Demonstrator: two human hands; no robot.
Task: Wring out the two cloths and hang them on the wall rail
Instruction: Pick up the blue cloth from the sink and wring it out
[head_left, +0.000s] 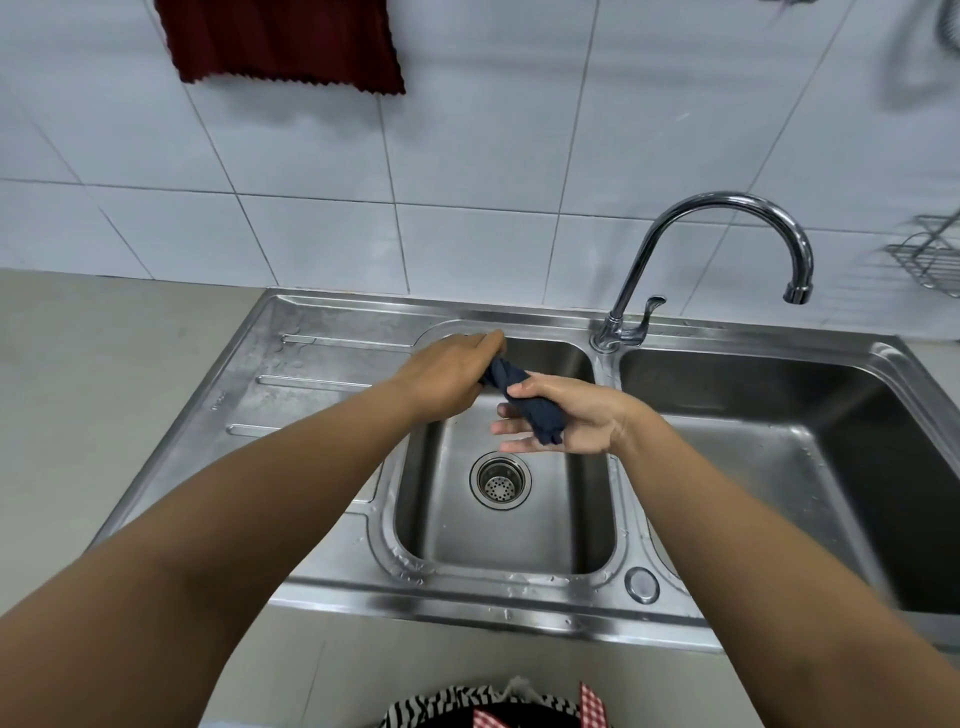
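Progress check, roughly half done by the look of it. One red cloth (280, 44) was already hanging up on the tiled wall (467, 156) at the top left, though the rail itself was out of shot, so I couldn't tell exactly how it was hooked on. Second one, a dark blue cloth (524, 402), was mid-wring over the smaller left basin of the sink (605, 525), right above the drain (500, 480).

Left hand (449, 371) was clenched round the far end of the twisted cloth, knuckles up. Right hand (566, 415) had the near end lying across its palm with the thumb pressing down on top; the fingers looked fairly straight and loose underneath, so more of a pinch than a full fist. Cloth was wound tight like a rope between them.

Tap (727, 244) wasn't running, and I couldn't see any water dripping off the cloth.

Still left, I'd guess: finish the twist, shake the blue one out, and hang it next to the red one.
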